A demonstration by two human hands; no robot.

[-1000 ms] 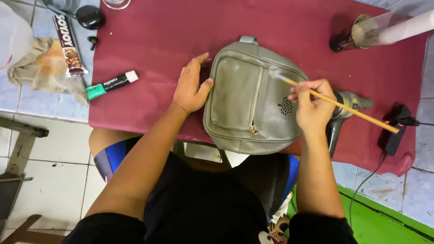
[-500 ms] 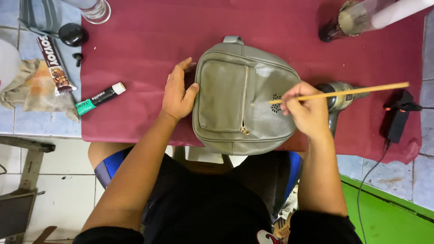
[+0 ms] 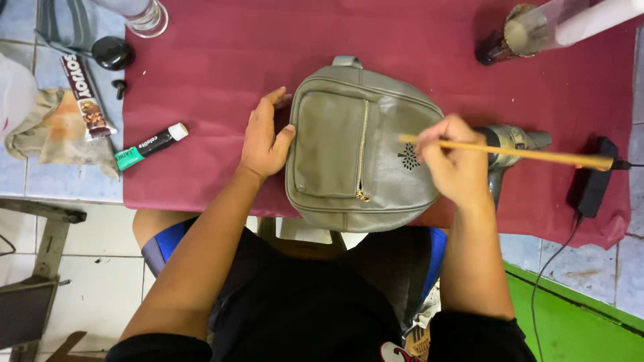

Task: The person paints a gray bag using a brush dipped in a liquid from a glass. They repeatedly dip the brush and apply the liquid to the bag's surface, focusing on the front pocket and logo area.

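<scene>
A small olive-grey bag [image 3: 349,154] with a front zip pocket and a dark tree-shaped mark lies on a dark red cloth [image 3: 221,80]. My left hand [image 3: 265,137] rests flat against the bag's left side, steadying it. My right hand [image 3: 456,164] holds a long thin wooden-handled brush [image 3: 537,154] nearly level, its tip over the bag's right part near the dark mark.
A grey heat gun [image 3: 513,144] lies right of the bag, a black adapter [image 3: 594,181] with cable beyond it. A glue tube [image 3: 151,146], a snack wrapper [image 3: 84,97], a stained rag [image 3: 50,131], a glass [image 3: 144,17] and a dark bottle [image 3: 510,33] lie around.
The view has shifted, so the bag sits lower and further right. My right hand has swung the brush from slanted to almost level. My left hand stays on the bag.
</scene>
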